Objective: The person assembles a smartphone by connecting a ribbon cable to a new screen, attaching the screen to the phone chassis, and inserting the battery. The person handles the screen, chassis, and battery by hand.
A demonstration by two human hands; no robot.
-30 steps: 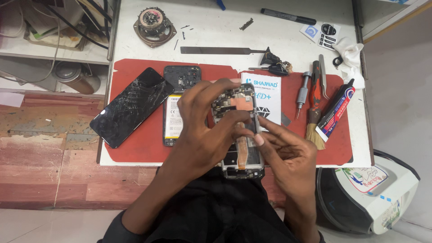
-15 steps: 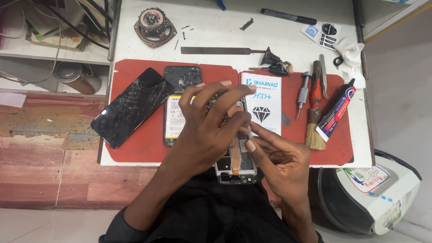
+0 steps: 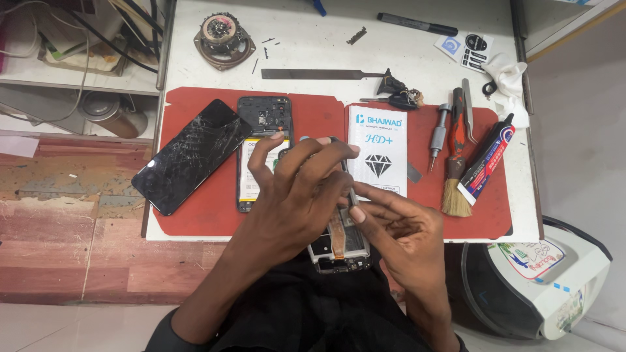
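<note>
Evidently an opened phone (image 3: 339, 244) is being held over the near edge of the table (image 3: 313, 52), half above the lap, so that both hands can be brought onto it at once. The left hand (image 3: 297, 195) is being draped over its upper half, fingers spread and curled down onto the frame — a steadying hold, it seems, with most of the phone hidden beneath. The right hand (image 3: 398, 231) is being pressed in from the side, thumb and forefinger pinched together at the frame's edge by an orange flex strip (image 3: 337, 228); whether a small tool is being gripped there cannot be told.

On the red mat (image 3: 195, 215), parts are being kept apart yet within reach: a cracked screen (image 3: 189, 155) is lying tilted to the left, a second phone body (image 3: 261, 124) just beside it, and a white packet (image 3: 378, 150) just right of the hands. Further right a screwdriver (image 3: 438, 133), a brush (image 3: 456, 189) and a glue tube (image 3: 488, 160) are being kept side by side — handles towards the worker, probably for quick picking.
</note>
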